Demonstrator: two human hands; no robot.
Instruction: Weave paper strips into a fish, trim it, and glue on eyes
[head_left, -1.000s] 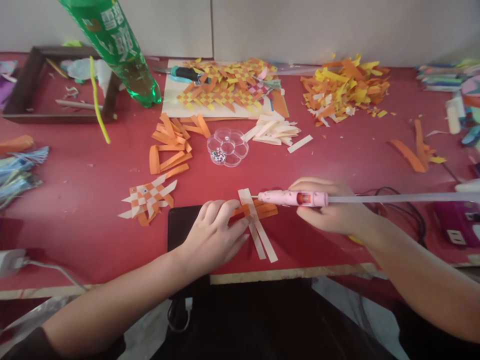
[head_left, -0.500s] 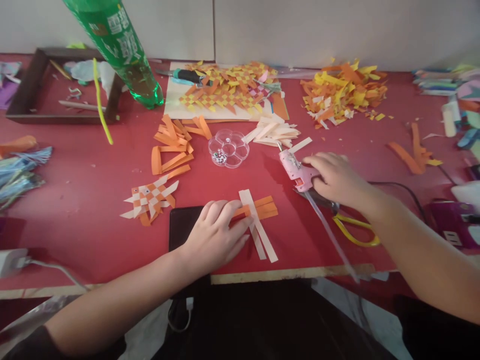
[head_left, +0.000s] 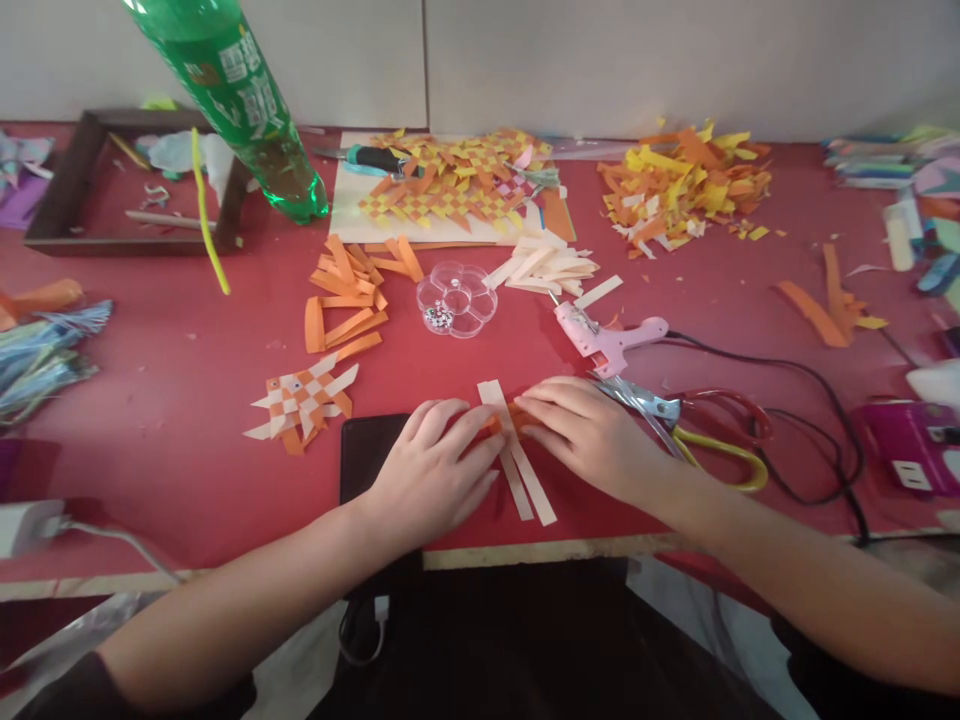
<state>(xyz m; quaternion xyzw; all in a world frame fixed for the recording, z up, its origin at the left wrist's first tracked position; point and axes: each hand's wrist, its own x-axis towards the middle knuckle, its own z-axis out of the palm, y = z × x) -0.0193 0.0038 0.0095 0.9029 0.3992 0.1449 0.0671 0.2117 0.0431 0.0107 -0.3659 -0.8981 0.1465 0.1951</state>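
Note:
Two cream paper strips (head_left: 531,484) lie slantwise across orange paper strips (head_left: 491,426) near the table's front edge. My left hand (head_left: 439,460) has its fingers closed on the left end of the orange strips. From the other side, my right hand (head_left: 592,435) pinches their right end, which its fingers mostly cover. Just beyond my right hand, a pink glue gun (head_left: 611,345) rests on the table with a clear glue stick in it. Scissors (head_left: 649,402) with red and yellow handles lie beside it. A woven orange-and-cream paper fish (head_left: 304,400) is left of my hands.
A black phone-like slab (head_left: 364,455) is partly under my left hand. Further back are a clear flower-shaped tray (head_left: 476,315) with tiny beads or eyes, orange strips (head_left: 341,285), cream strips (head_left: 544,262), paper scraps (head_left: 686,185) and a green bottle (head_left: 247,110). A black cord (head_left: 795,365) runs right.
My right hand has let go of the glue gun, which now lies on the table, and has moved left and down onto the orange strips. My left hand has stayed in place.

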